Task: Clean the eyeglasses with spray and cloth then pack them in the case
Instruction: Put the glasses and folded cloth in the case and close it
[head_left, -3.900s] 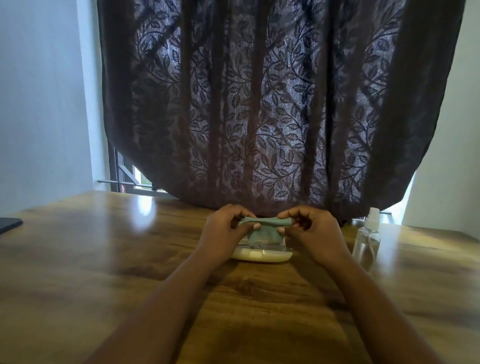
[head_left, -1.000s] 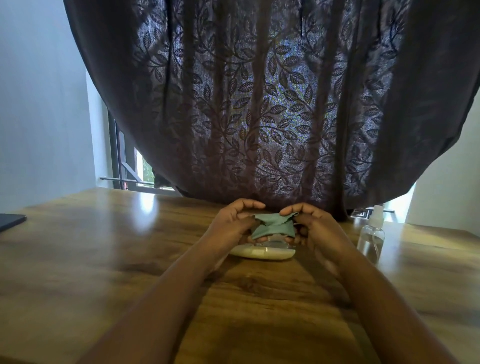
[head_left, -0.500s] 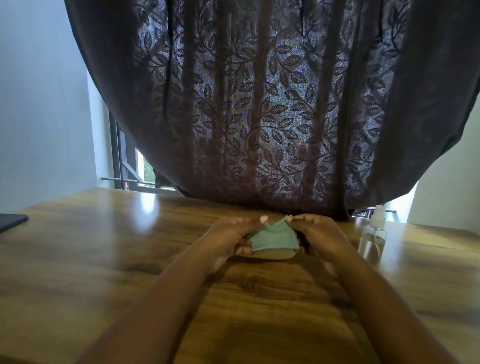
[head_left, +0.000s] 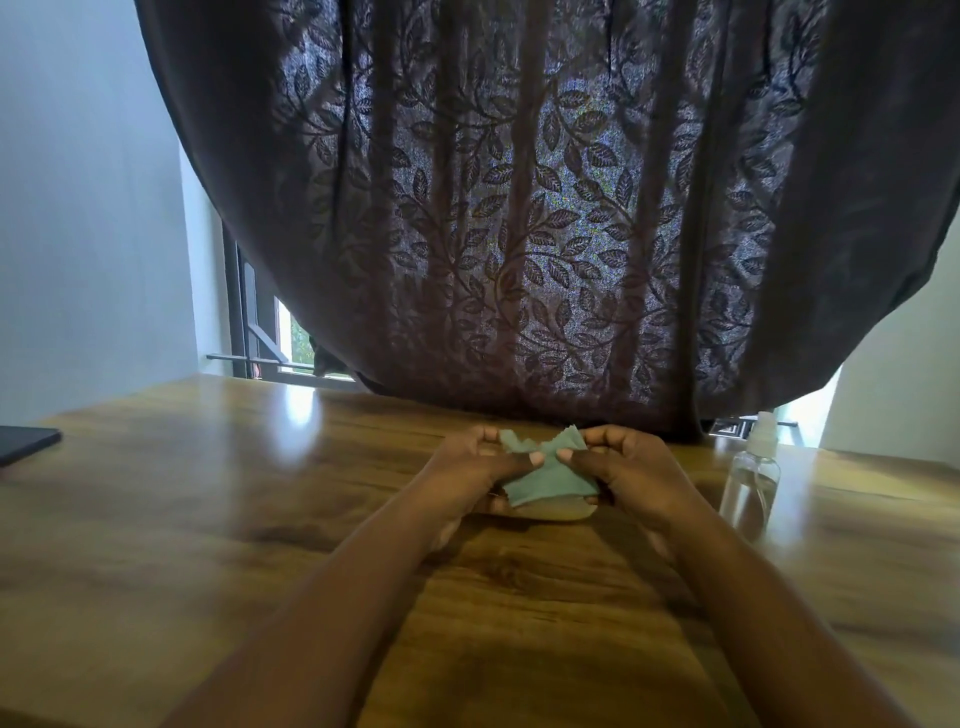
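A green cleaning cloth is pinched between my left hand and my right hand, thumbs nearly meeting over its middle. The cloth hangs over a cream eyeglass case lying on the wooden table; only the case's front rim shows under the cloth. The eyeglasses are hidden from view. A clear spray bottle with a white pump top stands upright just right of my right hand.
A dark leaf-patterned curtain hangs behind the table's far edge. A dark flat object lies at the table's left edge. Bare wood stretches in front of my hands and to the left.
Both hands have come down with the cloth from above the case to right over it. The cloth now covers most of the case, and my thumbs have drawn together.
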